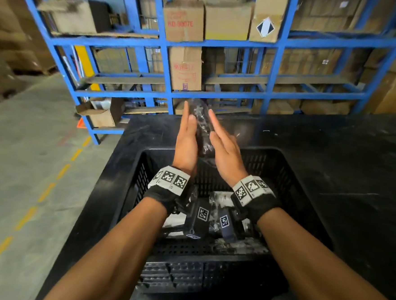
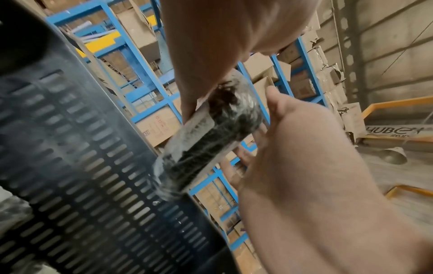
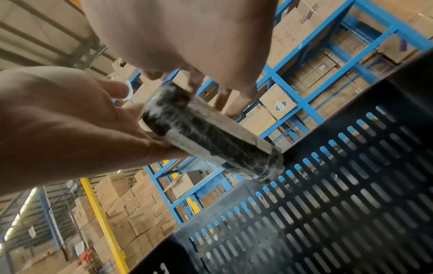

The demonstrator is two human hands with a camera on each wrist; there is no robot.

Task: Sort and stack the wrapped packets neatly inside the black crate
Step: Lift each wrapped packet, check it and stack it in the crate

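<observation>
Pressing from both sides, the straight fingers (image 1: 187,116) of the left hand (image 1: 186,142) and those of the right hand (image 1: 224,149) sandwich one wrapped packet (image 1: 202,129) between flat palms, not curled round it, above the far wall of the black crate (image 1: 284,170). To do this well, I would keep even pressure so the slick film does not slip, turn the packet level, then lower it beside the other packets (image 1: 241,246) lying loose on the crate floor. Both forearms reach forward over the crate, wrists raised, palms facing each other.
</observation>
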